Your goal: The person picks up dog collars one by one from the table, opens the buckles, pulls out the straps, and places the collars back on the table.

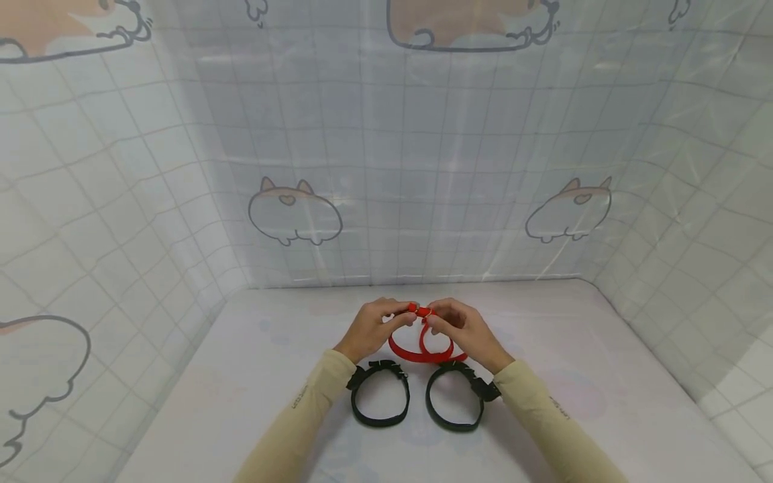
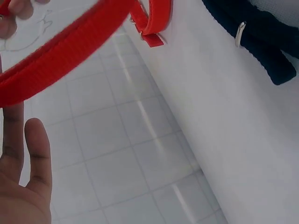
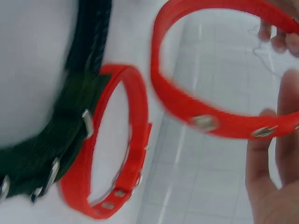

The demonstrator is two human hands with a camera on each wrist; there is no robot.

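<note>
A red buckled collar [image 1: 425, 312] is held up between my two hands, its strap hanging in a loop. At its left end, my left hand [image 1: 370, 330] pinches it near the metal buckle. My right hand [image 1: 474, 334] pinches the right end, close to the left fingertips. The right wrist view shows metal eyelets along this raised strap [image 3: 187, 105]. Below it, a second red collar [image 3: 135, 102] rests on the table as a closed loop. The fingertips' exact hold is partly hidden in both wrist views.
Two dark collars lie nearer me on the white table [image 1: 253, 402], one on the left [image 1: 380, 422] and one on the right [image 1: 449, 424]. Each has a buckle and a black block. A tiled-pattern sheet [image 1: 392, 235] with cartoon dogs surrounds the table.
</note>
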